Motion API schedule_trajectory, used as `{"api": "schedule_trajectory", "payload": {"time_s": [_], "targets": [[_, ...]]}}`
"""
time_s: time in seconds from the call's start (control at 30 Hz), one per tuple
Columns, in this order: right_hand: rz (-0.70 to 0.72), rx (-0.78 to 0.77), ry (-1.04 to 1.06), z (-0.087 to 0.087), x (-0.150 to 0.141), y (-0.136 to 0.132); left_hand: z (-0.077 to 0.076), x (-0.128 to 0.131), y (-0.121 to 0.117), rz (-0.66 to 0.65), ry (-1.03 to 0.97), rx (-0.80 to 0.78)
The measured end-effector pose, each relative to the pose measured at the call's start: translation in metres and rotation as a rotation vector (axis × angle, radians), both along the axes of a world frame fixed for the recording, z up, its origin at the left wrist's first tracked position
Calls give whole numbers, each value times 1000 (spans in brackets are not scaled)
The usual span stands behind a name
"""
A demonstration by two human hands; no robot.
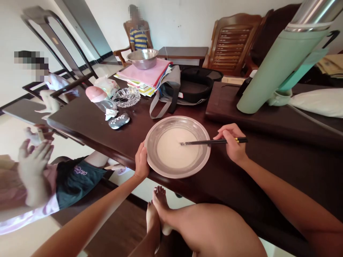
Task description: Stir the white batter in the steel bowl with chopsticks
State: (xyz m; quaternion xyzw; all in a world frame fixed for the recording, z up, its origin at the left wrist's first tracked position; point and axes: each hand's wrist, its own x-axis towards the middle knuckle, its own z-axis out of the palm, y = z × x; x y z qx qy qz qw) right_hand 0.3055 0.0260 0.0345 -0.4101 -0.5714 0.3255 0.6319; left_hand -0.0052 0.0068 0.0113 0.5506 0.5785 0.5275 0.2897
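A wide metal bowl (178,173) stands at the front edge of the dark wooden table, with a pale, milky liquid (174,148) in it. My left hand (141,160) grips the bowl's left rim, thumb side up. Black chopsticks (218,141) with gold bands are held between the fingers of my right hand (233,142), to the right of the bowl. Their tips reach over the rim to the middle of the liquid and carry a little whitish stuff.
Behind the bowl lie a grey-black bag (193,85), a glass ashtray (126,97), a game controller (119,121) and a pink-capped bottle (100,98). A second bowl (143,59) sits on folders. A green thermos (278,71) stands right. People are seated left and at the back.
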Motion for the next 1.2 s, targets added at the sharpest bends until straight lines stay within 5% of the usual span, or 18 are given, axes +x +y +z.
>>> {"api": "schedule_trajectory", "payload": {"time_s": [0.2, 0.4, 0.63, 0.83, 1.03, 1.2], "targets": [[134, -38, -149, -1, -4, -3, -3, -3, 1, -16, 21, -6], [-23, -16, 45, -1, -3, 1, -3, -4, -1, -29, 28, -12], [49, -108, -210, 10, -10, -2, -1, -3, -5, -56, 34, -22], [-32, -67, -15, -2, 6, -5, -1, -3, -6, -52, 32, -31], [27, 0, -271, -9, 8, -18, -1, -1, -6, -33, 12, -33], [23, -1, -96, -8, 11, -20, 1, 1, -7, -18, 19, -45]]}}
